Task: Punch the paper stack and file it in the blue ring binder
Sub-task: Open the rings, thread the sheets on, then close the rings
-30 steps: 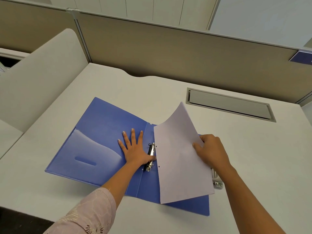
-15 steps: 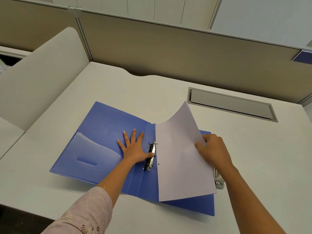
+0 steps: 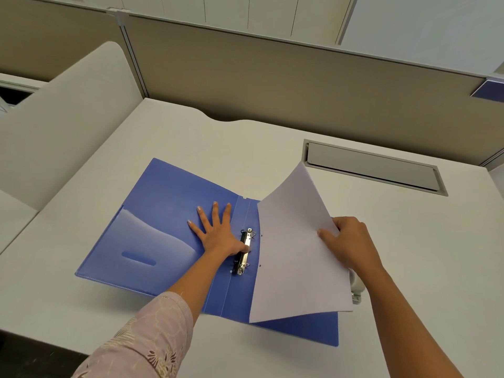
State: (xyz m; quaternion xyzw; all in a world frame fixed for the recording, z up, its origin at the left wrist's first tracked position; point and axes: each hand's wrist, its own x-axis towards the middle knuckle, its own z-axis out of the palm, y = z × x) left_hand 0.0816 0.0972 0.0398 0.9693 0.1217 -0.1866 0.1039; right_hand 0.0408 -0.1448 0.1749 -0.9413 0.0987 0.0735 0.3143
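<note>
Head camera, office cubicle: the right hand [image 3: 351,246] has the fine work in this step, which appears to be threading the punched paper stack [image 3: 294,255] onto the rings. Done well, it should lower the sheets' left edge level rather than curled, so that the two holes [image 3: 261,236] meet the two prongs together. It should slide the stack leftward only a little, since the holes hang just beside the ring mechanism [image 3: 245,251]. Whether the rings stand fully apart is too small to tell, so they are worth checking before pressing down.

The right hand grips the stack's right edge, thumb on top and fingers curled underneath. It holds that side lifted, so the sheets slope and bow down toward the spine. The left hand [image 3: 221,236] lies flat and spread, fingers [image 3: 215,214] straight, on the inside of the left cover, its thumb touching the metal mechanism. It holds nothing and appears to pin the blue ring binder [image 3: 169,214] open.

The binder lies spread on the white tabletop [image 3: 409,268], with a clear pocket on its left cover and its right cover under the paper. A grey metal object [image 3: 356,289], possibly the punch, peeks from behind the stack near the right wrist. A patterned pink sleeve [image 3: 152,331] covers the left upper arm. A recessed cable hatch [image 3: 373,170] sits beyond.
</note>
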